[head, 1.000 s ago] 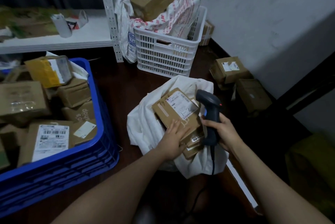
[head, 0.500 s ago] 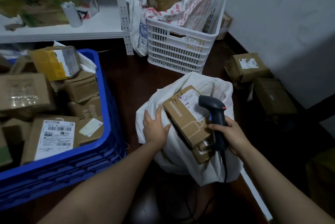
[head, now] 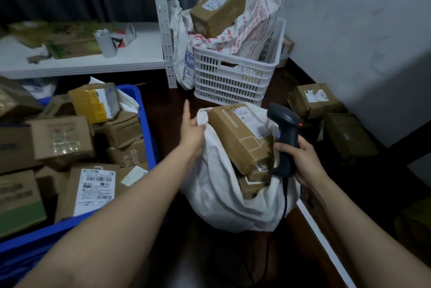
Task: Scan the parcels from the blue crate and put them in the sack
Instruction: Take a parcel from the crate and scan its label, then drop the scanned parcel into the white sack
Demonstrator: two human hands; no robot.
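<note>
Left hand [head: 192, 132] pinches the sack [head: 217, 187] rim, right hand [head: 302, 159] grips the scanner [head: 285, 122] — pull the rim wide so the box [head: 240, 134] settles inside.

Centre frame, the sack [head: 221, 196] mouth is plugged: a long brown parcel [head: 240, 140] lies tilted across it, more boxes under it. There the left hand [head: 191, 134] grips the rim's left side, while the right hand [head: 302, 159] with the scanner [head: 285, 124] crowds the right side. Open lane: the dark floor strip [head: 168, 108] between blue crate [head: 146, 129] and sack. Up top, white crate [head: 233, 80] and shelf post [head: 163, 19] wall things off; two loose boxes [head: 314, 99] at right, possibly touching each other.
</note>
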